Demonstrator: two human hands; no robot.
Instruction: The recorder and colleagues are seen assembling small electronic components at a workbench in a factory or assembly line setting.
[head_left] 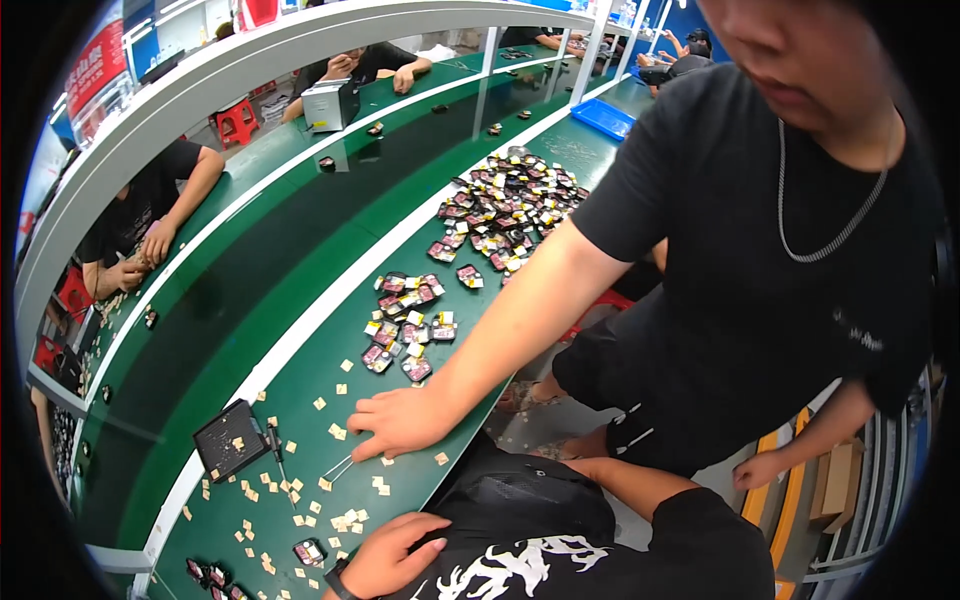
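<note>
My left hand [388, 555], with a dark band at the wrist, lies on the near edge of the green table [330, 360], fingers loosely spread and holding nothing. A small pink and black part [309, 551] sits just left of it among scattered beige squares [345, 520]. Only my right forearm [640, 482] shows, reaching left past my black printed shirt [520, 570]. Its hand is hidden. A standing person in a black shirt presses a hand [398, 422] flat on the table beside thin tweezers [336, 469].
A black tray [232, 440] holding beige squares lies at the left. Heaps of pink and black parts [408, 325] [510, 205] run up the table. Beyond are a dark conveyor belt [250, 290], a blue tray [603, 118], a metal box [330, 103] and seated workers.
</note>
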